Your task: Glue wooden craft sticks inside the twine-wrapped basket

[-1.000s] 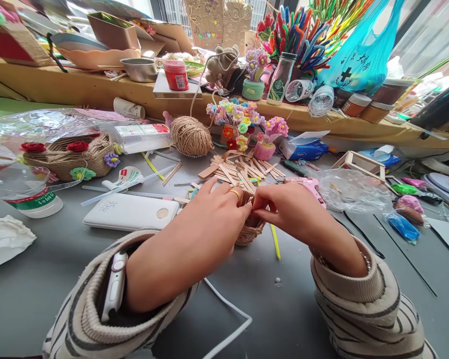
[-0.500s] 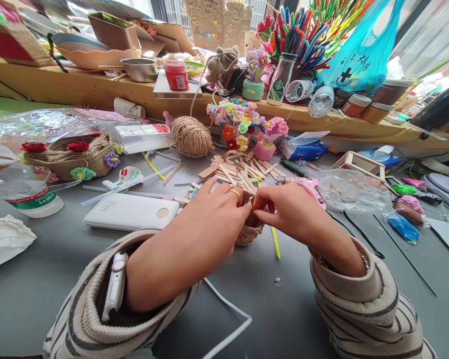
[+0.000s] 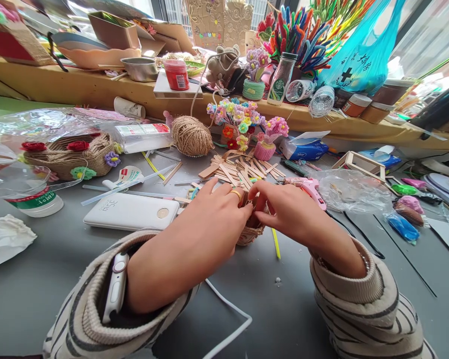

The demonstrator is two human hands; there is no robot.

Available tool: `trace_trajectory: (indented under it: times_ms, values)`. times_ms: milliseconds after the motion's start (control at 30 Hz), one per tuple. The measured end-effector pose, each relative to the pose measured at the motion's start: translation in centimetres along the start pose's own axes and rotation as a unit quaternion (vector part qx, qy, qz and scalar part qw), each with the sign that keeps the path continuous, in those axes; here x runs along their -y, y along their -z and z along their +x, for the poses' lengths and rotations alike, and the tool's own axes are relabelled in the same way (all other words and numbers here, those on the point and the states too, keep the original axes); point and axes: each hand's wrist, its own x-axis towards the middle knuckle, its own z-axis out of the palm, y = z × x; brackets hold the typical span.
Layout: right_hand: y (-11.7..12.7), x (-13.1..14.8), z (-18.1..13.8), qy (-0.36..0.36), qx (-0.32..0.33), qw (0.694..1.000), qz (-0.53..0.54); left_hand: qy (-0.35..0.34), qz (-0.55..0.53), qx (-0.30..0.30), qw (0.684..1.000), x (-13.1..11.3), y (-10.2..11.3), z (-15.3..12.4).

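Observation:
A small twine-wrapped basket (image 3: 250, 235) stands on the grey table, largely covered by my hands. My left hand (image 3: 209, 222), with a ring on one finger, is wrapped around its left and far side, the thumb near the rim. From the right, my right hand (image 3: 284, 212) reaches to the basket's opening with curled fingers. Its fingertips are close to the left thumb at the rim; what they pinch, if anything, is hidden. Behind the basket lies a pile of flat wooden sticks (image 3: 230, 167). A pink glue gun (image 3: 311, 191) rests beyond my right hand.
Left of my hands lies a white power bank (image 3: 129, 212); a white cable (image 3: 234, 309) runs below. A ball of twine (image 3: 192, 136) and pipe-cleaner flowers (image 3: 241, 117) stand behind. A rope basket (image 3: 69, 157) sits at left, crumpled plastic (image 3: 351, 189) at right.
My right index finger has lifted and shifted slightly left over the basket's rim, spreading a little from the thumb. My left hand and the basket have hardly moved.

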Motion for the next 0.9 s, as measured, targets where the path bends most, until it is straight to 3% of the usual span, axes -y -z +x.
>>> trace_trajectory:
  times_ms: [367,567,733,900]
  values:
    - [0.0,0.0,-0.3,-0.004,0.015,1.000,-0.022,-0.001,-0.011,-0.015,1.000,-0.3,-0.2,0.0]
    - [-0.1,0.5,-0.6,-0.009,0.000,0.999,-0.040,0.006,-0.004,-0.054,0.999,-0.9,-0.3,-0.1]
    - [-0.5,0.7,-0.5,0.000,-0.021,0.998,-0.063,0.012,0.020,-0.043,0.999,-1.0,-0.2,-0.2]
    - [-0.9,0.7,-0.5,0.005,-0.034,0.998,-0.059,0.018,0.045,-0.069,0.996,-0.6,-0.6,-0.8]
